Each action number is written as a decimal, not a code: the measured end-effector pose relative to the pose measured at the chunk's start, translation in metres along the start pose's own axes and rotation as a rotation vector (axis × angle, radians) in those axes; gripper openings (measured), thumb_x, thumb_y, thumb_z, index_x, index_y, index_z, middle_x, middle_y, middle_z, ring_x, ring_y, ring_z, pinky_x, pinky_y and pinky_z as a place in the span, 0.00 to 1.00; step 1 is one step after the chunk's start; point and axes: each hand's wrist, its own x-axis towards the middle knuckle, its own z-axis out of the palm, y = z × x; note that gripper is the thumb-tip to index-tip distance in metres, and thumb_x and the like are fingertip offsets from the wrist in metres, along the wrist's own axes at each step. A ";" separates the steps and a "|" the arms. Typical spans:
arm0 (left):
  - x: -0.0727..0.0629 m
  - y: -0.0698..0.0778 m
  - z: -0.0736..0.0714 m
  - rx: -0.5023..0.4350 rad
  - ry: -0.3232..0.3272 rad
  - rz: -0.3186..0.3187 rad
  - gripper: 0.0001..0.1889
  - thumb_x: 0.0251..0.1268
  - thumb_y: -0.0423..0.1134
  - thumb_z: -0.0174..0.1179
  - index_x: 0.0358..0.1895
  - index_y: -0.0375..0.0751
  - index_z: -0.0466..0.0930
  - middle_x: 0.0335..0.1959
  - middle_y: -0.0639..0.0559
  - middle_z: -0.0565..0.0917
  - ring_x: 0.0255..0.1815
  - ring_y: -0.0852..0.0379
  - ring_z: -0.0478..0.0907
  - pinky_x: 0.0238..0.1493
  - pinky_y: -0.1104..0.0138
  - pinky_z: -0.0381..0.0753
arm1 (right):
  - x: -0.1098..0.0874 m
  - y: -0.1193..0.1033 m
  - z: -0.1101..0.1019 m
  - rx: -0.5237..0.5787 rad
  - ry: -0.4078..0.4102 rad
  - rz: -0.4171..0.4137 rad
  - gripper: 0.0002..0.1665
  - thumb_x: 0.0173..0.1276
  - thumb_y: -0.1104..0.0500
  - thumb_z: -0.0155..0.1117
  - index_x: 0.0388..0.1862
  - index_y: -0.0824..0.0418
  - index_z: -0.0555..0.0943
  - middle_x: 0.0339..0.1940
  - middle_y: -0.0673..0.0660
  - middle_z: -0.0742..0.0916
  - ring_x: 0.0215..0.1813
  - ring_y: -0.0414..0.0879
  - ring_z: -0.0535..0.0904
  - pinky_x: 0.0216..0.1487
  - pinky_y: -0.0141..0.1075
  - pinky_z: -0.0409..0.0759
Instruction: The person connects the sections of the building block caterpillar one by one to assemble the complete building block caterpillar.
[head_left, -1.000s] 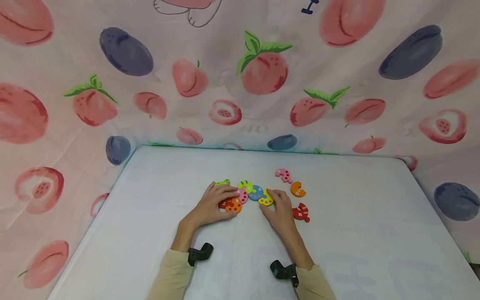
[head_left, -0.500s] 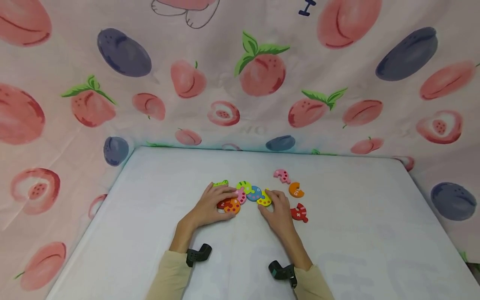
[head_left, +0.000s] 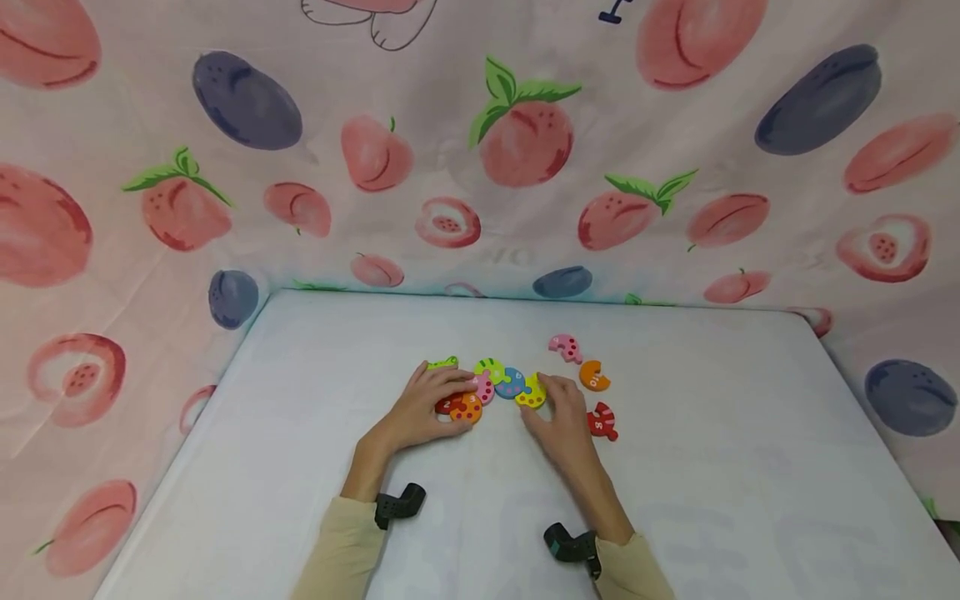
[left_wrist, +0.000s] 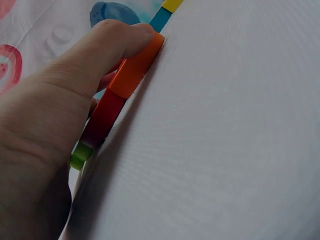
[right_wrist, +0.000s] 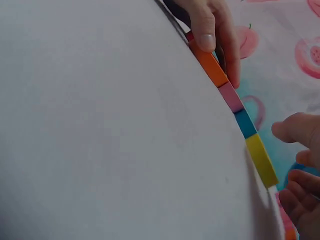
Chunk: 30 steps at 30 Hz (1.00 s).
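A curved chain of flat, numbered puzzle pieces lies on the white table. My left hand (head_left: pixel 420 407) holds its left end, thumb on the edge of the orange piece (left_wrist: pixel 135 67) and fingers over the pink piece (head_left: pixel 486 388). Under that hand the red piece (head_left: pixel 447 406) is partly covered, and a green piece (head_left: pixel 444 363) peeks out behind it. Rightward the chain runs through a lime piece (head_left: pixel 489 369), a blue piece (head_left: pixel 510 382) and a yellow piece (head_left: pixel 531 393). Beside the yellow one is my right hand (head_left: pixel 562 421), its fingers spread and apart from the piece in the right wrist view.
Three loose pieces lie right of the chain: a pink one (head_left: pixel 566 347), an orange one (head_left: pixel 595 376) and a red one (head_left: pixel 602 422) close by the right hand. A fruit-printed cloth (head_left: pixel 450 100) rises behind the white table (head_left: pixel 720 467).
My right hand has eased slightly to the right, off the yellow piece, and more of that piece shows. The left hand stays in place on the chain.
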 end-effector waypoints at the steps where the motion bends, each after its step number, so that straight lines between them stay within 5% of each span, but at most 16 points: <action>1: 0.000 0.000 0.000 -0.002 -0.002 -0.002 0.29 0.56 0.56 0.66 0.62 0.57 0.77 0.67 0.58 0.73 0.75 0.51 0.60 0.79 0.45 0.39 | -0.002 -0.001 -0.004 -0.010 0.002 0.003 0.34 0.63 0.53 0.68 0.68 0.56 0.71 0.65 0.59 0.72 0.68 0.54 0.66 0.67 0.54 0.74; 13: 0.001 0.000 -0.001 0.002 -0.021 -0.022 0.29 0.56 0.56 0.66 0.63 0.59 0.76 0.68 0.58 0.72 0.76 0.53 0.58 0.80 0.47 0.37 | -0.017 0.027 -0.055 -0.056 0.073 0.028 0.36 0.64 0.54 0.66 0.70 0.56 0.67 0.68 0.62 0.70 0.66 0.56 0.65 0.58 0.54 0.79; 30: 0.002 0.011 -0.006 0.083 -0.041 -0.029 0.27 0.58 0.54 0.64 0.63 0.58 0.76 0.67 0.57 0.72 0.76 0.50 0.58 0.78 0.43 0.41 | -0.021 0.043 -0.062 -0.120 0.021 0.132 0.40 0.62 0.52 0.69 0.68 0.66 0.65 0.63 0.69 0.70 0.63 0.61 0.64 0.58 0.57 0.78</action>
